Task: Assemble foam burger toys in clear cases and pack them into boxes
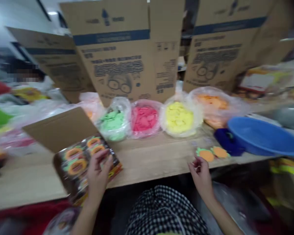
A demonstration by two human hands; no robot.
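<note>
My left hand (100, 168) is over an open cardboard box (116, 166), its fingers loosely curled with a gap to the thumb and nothing visible between them. In the box lie several round orange pieces with green tops and dark centres (77, 166), under shiny clear wrapping. Near the table's front edge, the fingers of my right hand (200, 171) are drawn together; whether anything small is in them is hidden by blur. Just beyond that hand lie two flat orange shapes with green edges, the nearer orange shape (206, 155) and the farther orange shape (220, 152).
Along the back stand plastic bags of green pieces (112, 120), pink pieces (145, 118), yellow pieces (179, 116) and orange pieces (213, 101). Tall cartons (127, 49) rise behind. A blue basin (262, 135) and dark blue object (227, 142) sit right. A person (24, 71) is far left.
</note>
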